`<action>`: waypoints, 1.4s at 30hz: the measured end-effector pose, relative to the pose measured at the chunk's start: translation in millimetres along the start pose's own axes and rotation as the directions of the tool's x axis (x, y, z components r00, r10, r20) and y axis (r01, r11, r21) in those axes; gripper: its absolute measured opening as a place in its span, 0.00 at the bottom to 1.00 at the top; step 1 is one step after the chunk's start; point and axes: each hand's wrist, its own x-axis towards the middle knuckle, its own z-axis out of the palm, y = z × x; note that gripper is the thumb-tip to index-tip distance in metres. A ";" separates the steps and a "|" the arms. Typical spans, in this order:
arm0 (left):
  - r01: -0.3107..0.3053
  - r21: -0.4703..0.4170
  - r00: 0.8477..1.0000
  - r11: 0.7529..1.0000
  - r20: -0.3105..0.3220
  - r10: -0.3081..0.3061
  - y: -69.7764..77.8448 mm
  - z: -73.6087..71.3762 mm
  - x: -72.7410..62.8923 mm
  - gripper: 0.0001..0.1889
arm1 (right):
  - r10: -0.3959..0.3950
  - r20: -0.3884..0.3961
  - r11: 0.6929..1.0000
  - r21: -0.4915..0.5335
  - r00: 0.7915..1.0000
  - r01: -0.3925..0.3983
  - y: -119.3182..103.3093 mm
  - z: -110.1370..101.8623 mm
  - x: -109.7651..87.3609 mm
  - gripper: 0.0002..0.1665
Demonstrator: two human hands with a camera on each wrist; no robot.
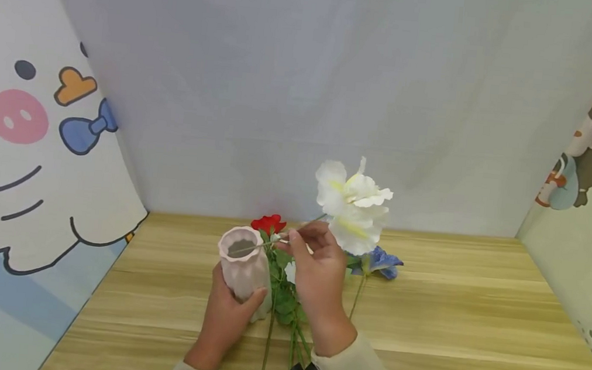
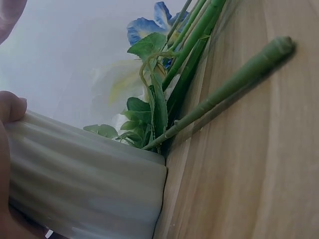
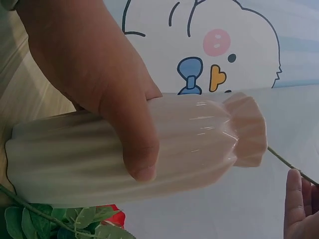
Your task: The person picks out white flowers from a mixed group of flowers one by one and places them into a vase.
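Observation:
A pale pink ribbed vase (image 1: 245,277) with a scalloped rim stands on the table, and my left hand (image 1: 228,320) grips it around the body. My right hand (image 1: 320,275) pinches the thin stem of a white artificial flower (image 1: 355,205) between thumb and fingers. That stem slants down to the left, its end over or just inside the vase mouth; the exact depth is hard to tell. In the right wrist view the stem (image 3: 285,158) meets the vase's rim. The white bloom is up and to the right of my right hand.
Beside the vase lie a red flower (image 1: 268,224), a blue flower (image 1: 385,263) and green leaves (image 1: 285,307). Loose stems (image 2: 224,92) extend over the wooden table (image 1: 447,327) toward its front edge. A pale curtain (image 1: 304,92) hangs behind; printed cloths flank both sides.

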 end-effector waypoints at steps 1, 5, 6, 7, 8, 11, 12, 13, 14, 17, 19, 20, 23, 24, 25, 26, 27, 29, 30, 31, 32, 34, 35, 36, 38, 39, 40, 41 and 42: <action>-0.004 0.002 1.000 1.000 0.001 0.004 0.3 -0.2 0.0 0.49 | 0.008 0.004 1.000 -0.008 1.000 -0.008 0.1 1.7 0.1 0.04; 0.001 0.011 1.000 1.000 0.000 -0.001 0.7 -0.4 0.3 0.49 | 0.024 0.035 0.998 -0.058 0.999 -0.022 -0.4 6.9 1.9 0.04; 0.004 0.013 1.000 1.000 0.000 -0.004 1.0 -0.5 0.3 0.49 | 0.028 0.040 0.997 -0.072 0.999 -0.025 0.1 8.0 2.7 0.04; 0.006 0.014 1.000 1.000 0.001 -0.006 1.4 -0.5 0.3 0.49 | 0.030 0.046 0.996 -0.085 0.999 -0.026 0.6 8.8 3.4 0.04; 0.009 0.016 1.000 1.000 -0.001 -0.009 1.5 -0.4 0.3 0.49 | 0.032 0.046 0.995 -0.100 0.998 -0.027 1.1 9.5 4.1 0.04; 0.008 0.015 1.000 1.000 0.002 -0.008 2.9 -0.4 0.1 0.49 | 0.040 0.045 0.993 -0.117 0.998 -0.035 2.9 11.9 5.2 0.05; 0.006 0.010 1.000 1.000 0.001 -0.006 3.1 -0.3 0.1 0.49 | 0.045 0.042 0.992 -0.123 0.998 -0.039 3.5 12.5 5.1 0.05; 0.004 0.004 1.000 1.000 0.001 -0.004 3.2 -0.2 0.2 0.49 | 0.052 0.039 0.991 -0.126 0.998 -0.047 3.8 13.1 4.8 0.04; 0.001 -0.001 1.000 1.000 0.001 -0.001 3.0 -0.1 0.2 0.49 | 0.061 0.038 0.990 -0.131 0.997 -0.056 4.4 13.5 4.6 0.04; -0.014 -0.018 1.000 1.000 0.000 0.014 2.3 -0.1 0.7 0.48 | 0.086 0.056 0.989 -0.128 0.995 -0.079 6.6 14.0 4.1 0.03; -0.019 -0.023 1.000 1.000 -0.001 0.019 2.2 -0.3 0.9 0.48 | 0.110 0.062 0.987 -0.121 0.992 -0.102 7.9 14.6 3.2 0.04; -0.022 -0.023 1.000 0.999 -0.002 0.022 2.1 -0.5 1.0 0.48 | 0.121 0.064 0.986 -0.122 0.991 -0.113 8.7 15.2 2.9 0.04; -0.028 -0.028 1.000 0.999 -0.004 0.028 2.4 -0.7 1.1 0.48 | 0.142 0.062 0.984 -0.119 0.988 -0.134 10.4 17.4 1.8 0.06; -0.028 -0.029 1.000 0.999 -0.004 0.028 2.5 -0.7 1.0 0.48 | 0.145 0.059 0.983 -0.122 0.988 -0.137 11.1 18.1 1.6 0.06; -0.031 -0.032 1.000 0.999 -0.005 0.030 2.5 -0.5 1.0 0.48 | 0.147 0.054 0.981 -0.136 0.988 -0.138 12.0 18.5 1.4 0.06; -0.033 -0.033 0.999 0.999 -0.007 0.033 2.4 -0.3 1.0 0.48 | 0.147 0.048 0.976 -0.167 0.988 -0.137 12.9 18.6 1.3 0.06; -0.036 -0.035 0.999 0.999 -0.007 0.036 2.4 -0.1 1.1 0.48 | 0.146 0.041 0.973 -0.188 0.988 -0.136 13.8 18.5 1.1 0.07; -0.038 -0.038 0.999 0.999 -0.009 0.038 2.2 0.3 1.3 0.47 | 0.131 0.021 0.965 -0.234 0.991 -0.122 15.7 18.4 1.4 0.07; -0.038 -0.040 0.999 0.998 -0.008 0.038 2.4 0.4 1.4 0.47 | 0.125 0.013 0.958 -0.263 0.992 -0.117 16.1 18.5 1.5 0.07; -0.039 -0.042 0.999 0.998 -0.007 0.038 2.3 0.5 1.6 0.48 | 0.119 0.003 0.947 -0.300 0.993 -0.113 16.8 18.5 1.7 0.07; -0.039 -0.043 0.999 0.998 -0.006 0.039 2.3 0.4 1.7 0.48 | 0.117 -0.003 0.938 -0.330 0.993 -0.112 17.2 18.6 2.0 0.07; -0.039 -0.047 0.999 0.998 -0.003 0.039 2.6 0.2 1.8 0.48 | 0.099 -0.002 0.928 -0.362 0.995 -0.093 18.4 19.2 3.4 0.06; -0.039 -0.049 0.999 0.998 -0.002 0.039 2.8 0.1 1.8 0.48 | 0.107 0.002 0.921 -0.378 0.994 -0.098 19.0 19.3 3.7 0.06; -0.038 -0.050 0.999 0.998 -0.001 0.038 2.9 -0.1 1.6 0.48 | 0.112 0.008 0.916 -0.387 0.994 -0.100 19.4 19.4 4.0 0.06; -0.036 -0.047 0.999 0.998 -0.002 0.036 2.7 -0.2 1.2 0.48 | 0.125 0.021 0.914 -0.391 0.992 -0.107 20.3 19.1 4.2 0.06; -0.034 -0.046 0.999 0.998 -0.002 0.034 2.5 -0.2 1.0 0.48 | 0.129 0.024 0.914 -0.390 0.991 -0.109 20.9 18.8 4.0 0.06; -0.032 -0.046 0.999 0.998 -0.002 0.032 2.3 -0.1 0.7 0.48 | 0.129 0.030 0.916 -0.387 0.991 -0.107 21.7 18.2 3.7 0.07; -0.029 -0.042 1.000 0.999 -0.001 0.029 1.8 -0.1 0.3 0.48 | 0.130 0.028 0.916 -0.386 0.991 -0.109 22.5 17.6 3.3 0.07; -0.026 -0.039 1.000 0.999 -0.001 0.026 1.4 0.0 0.0 0.48 | 0.120 0.026 0.917 -0.387 0.992 -0.100 23.3 16.8 2.8 0.08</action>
